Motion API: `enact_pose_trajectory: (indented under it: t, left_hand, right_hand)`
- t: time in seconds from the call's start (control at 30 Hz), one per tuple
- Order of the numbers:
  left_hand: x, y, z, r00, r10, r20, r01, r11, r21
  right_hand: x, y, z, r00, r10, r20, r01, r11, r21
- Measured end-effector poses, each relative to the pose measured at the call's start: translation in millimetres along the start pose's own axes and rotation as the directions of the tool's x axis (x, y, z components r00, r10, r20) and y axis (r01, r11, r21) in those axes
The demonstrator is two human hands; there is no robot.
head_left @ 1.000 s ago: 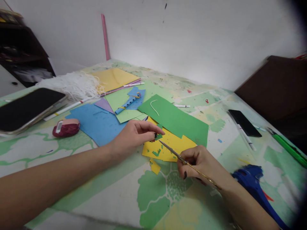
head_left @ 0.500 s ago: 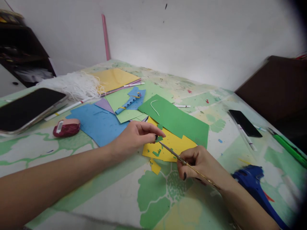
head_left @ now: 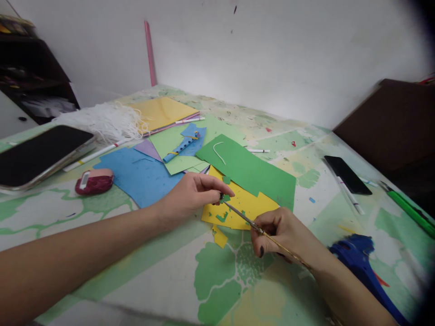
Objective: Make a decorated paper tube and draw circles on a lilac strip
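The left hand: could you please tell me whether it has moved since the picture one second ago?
Yes, slightly: the left hand has dipped lower in the view, judged against the yellow sheet, which shows no clear shift.

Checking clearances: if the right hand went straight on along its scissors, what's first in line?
Probably the small green scrap pinched in the left hand, then that hand's fingertips. The scissors lead the right hand; depth is unclear, so tip and scrap may already touch.
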State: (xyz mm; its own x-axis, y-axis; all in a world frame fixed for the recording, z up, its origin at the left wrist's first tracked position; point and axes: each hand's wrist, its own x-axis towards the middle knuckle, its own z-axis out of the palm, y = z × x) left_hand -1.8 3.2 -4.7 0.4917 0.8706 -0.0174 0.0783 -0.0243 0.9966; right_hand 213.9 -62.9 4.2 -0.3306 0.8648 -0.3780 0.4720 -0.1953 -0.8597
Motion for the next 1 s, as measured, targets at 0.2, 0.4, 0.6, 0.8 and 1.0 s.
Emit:
enact_pose_trajectory:
  t: [0.2, 0.4, 0.6, 0.8, 1.0]
  left_hand:
    - [-0.3, -0.4, 0.6, 1.000, -0.005, 0.008, 0.005, 1.000, -0.031]
    - [-0.8, 0.4, 2.1, 0.998, -0.041, -0.045, 0.035, 0.993, -0.114]
    - [1.0, -0.8, 1.8, 0.997, -0.013, -0.077, -0.009, 0.963, -0.271]
    - [0.2, -2.9, 1.9, 0.996, 0.021, -0.091, -0.044, 0.963, -0.267]
    - [-1.4, -0.5, 2.7, 0.994, 0.038, -0.100, -0.057, 0.979, -0.195]
  right_hand:
    - [-0.4, 0.9, -0.7, 1.000, -0.001, -0.003, 0.001, 0.999, -0.047]
    - [-0.1, 1.2, -0.7, 1.000, -0.015, -0.022, 0.013, 0.997, -0.076]
    - [0.4, 1.0, 1.4, 0.992, -0.069, -0.109, 0.061, 0.995, -0.073]
    - [-1.7, -1.9, 5.6, 0.974, -0.096, -0.207, 0.065, 0.986, -0.153]
    - [0.3, -1.6, 8.3, 0.948, -0.127, -0.291, 0.034, 0.952, -0.303]
